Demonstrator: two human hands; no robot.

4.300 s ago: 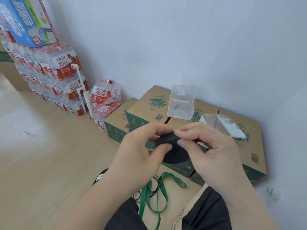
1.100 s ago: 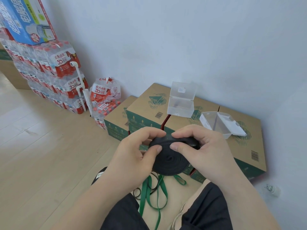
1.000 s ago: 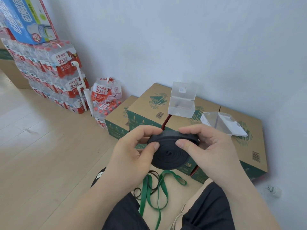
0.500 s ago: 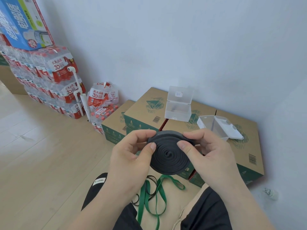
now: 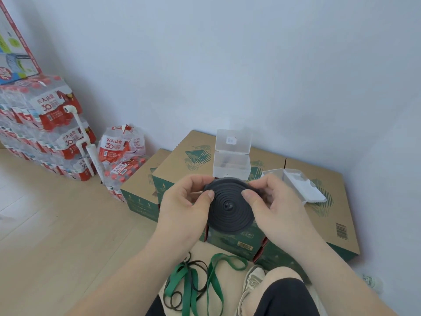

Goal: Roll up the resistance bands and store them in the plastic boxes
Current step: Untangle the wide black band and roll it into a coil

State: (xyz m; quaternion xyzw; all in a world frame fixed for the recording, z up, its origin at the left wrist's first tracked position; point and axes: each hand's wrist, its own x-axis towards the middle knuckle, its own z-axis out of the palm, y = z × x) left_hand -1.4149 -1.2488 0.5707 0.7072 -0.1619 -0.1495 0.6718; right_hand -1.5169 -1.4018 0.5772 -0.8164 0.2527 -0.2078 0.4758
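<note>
The brown cardboard boxes [image 5: 323,179] sit low by the wall, and their flat tops work like a little shelf. Left of the cardboard boxes is a big stack of water bottle packs [image 5: 52,124], shiny and crinkly in their wrap.

In front of the cardboard boxes, two hands are up in the air. The left hand [image 5: 180,208] and the right hand [image 5: 278,213] each pinch the black band [image 5: 230,210] at its edge, thumb on the front and fingers behind. I think they squeeze it so the stretchy roll cannot spring open. It is flat, dull rubber, wound round like a snail shell with a tiny hole in the middle.

On top of the cardboard boxes are two plastic boxes. The tall clear box [image 5: 231,166] has its lid standing up, just behind the roll. The low clear box [image 5: 293,183] lies open to the right. Both look hard, see-through and square. Their open lids mean the roll can probably go straight in.

On the floor in front of the cardboard boxes lies a green band [image 5: 215,279], wide and floppy, tangled with a thin dark band [image 5: 198,278]. Neither is rolled yet.
</note>
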